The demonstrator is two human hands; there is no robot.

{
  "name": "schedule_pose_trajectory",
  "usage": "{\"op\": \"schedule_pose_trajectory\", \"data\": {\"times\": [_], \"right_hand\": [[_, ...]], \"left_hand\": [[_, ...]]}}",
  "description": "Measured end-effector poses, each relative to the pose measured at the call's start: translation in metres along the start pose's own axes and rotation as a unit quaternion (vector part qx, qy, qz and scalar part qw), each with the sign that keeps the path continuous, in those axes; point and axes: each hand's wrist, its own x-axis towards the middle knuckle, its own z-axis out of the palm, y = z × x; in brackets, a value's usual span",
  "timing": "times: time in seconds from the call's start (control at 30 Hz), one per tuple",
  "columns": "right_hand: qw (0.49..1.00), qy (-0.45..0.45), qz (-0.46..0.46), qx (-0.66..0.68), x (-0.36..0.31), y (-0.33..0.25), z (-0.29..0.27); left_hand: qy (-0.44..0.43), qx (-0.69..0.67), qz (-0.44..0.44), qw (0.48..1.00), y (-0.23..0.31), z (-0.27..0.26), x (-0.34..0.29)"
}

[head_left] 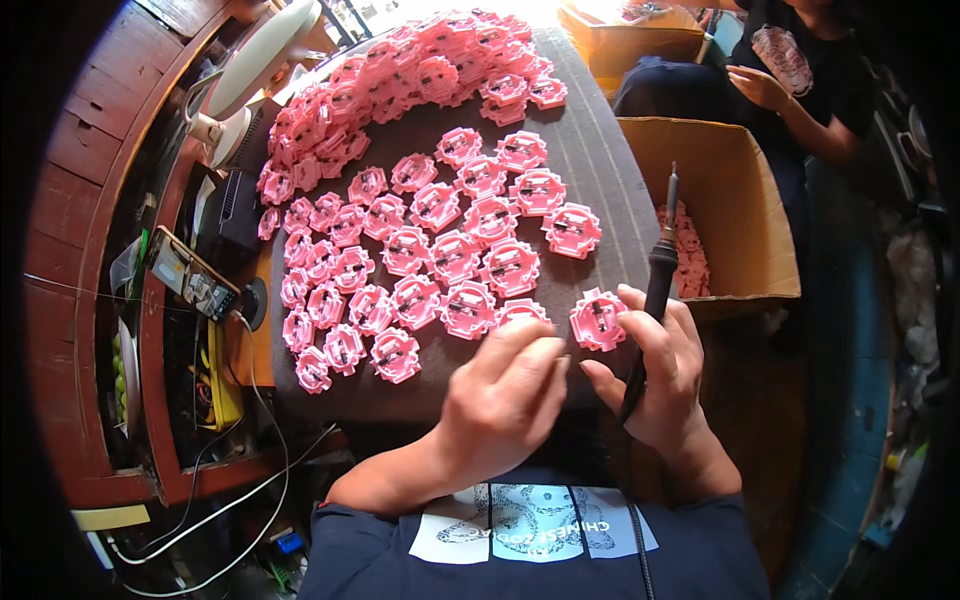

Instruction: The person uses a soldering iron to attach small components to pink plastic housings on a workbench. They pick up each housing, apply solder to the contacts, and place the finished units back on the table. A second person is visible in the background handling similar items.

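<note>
The right hand [660, 375] is closed in a firm grip round the black plastic handle of a slim soldering iron [657, 280], whose long axis runs nearly upright in the picture, its thin metal tip pointing away from the person toward the far side of the worktop. The left hand [505, 395] lies knuckles up with its fingers curled down onto the cloth; whether it pinches anything underneath cannot be told. Between the two hands, just beside the right thumb and slightly farther from the body than either grip, sits one pink moulded plastic piece with a notched, gear-like rim [598, 320], lying flat with a small dark part at its centre; the right hand is the nearer one. To its left, rows of the same pink notched pieces [440, 260] lie flat on the dark striped cloth covering the worktop [600, 170], and a loose heap of them [420, 70] is piled at the far end. An open brown cardboard box [735, 200] to the right holds more. Another person's hand [760, 88] shows beyond it.
</note>
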Motion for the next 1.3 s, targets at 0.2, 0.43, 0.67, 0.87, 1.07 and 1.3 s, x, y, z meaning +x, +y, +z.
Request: {"op": "schedule_pose_trajectory", "data": {"times": [0.2, 0.43, 0.67, 0.87, 1.07, 1.3], "right_hand": [[0.999, -0.034, 0.010, -0.032, 0.012, -0.001, 0.007], [0.999, 0.025, -0.022, -0.008, 0.008, 0.005, 0.005], [0.998, -0.003, -0.045, 0.047, -0.002, 0.000, 0.020], [0.997, 0.002, -0.045, 0.065, 0.000, -0.004, 0.020], [0.994, 0.012, -0.033, 0.108, 0.006, -0.012, 0.023], [0.992, 0.024, -0.021, 0.122, 0.005, -0.013, 0.028]], "left_hand": [[-0.041, 0.085, -0.051, 0.994, -0.014, -0.013, -0.022], [-0.043, 0.080, 0.020, 0.996, -0.025, 0.006, -0.018], [-0.086, 0.011, 0.022, 0.996, -0.031, 0.007, -0.013], [-0.091, -0.016, -0.002, 0.996, -0.029, 0.005, -0.012], [-0.048, -0.068, -0.048, 0.995, -0.020, 0.011, -0.018], [-0.093, -0.093, -0.057, 0.990, -0.026, 0.008, -0.011]]}}
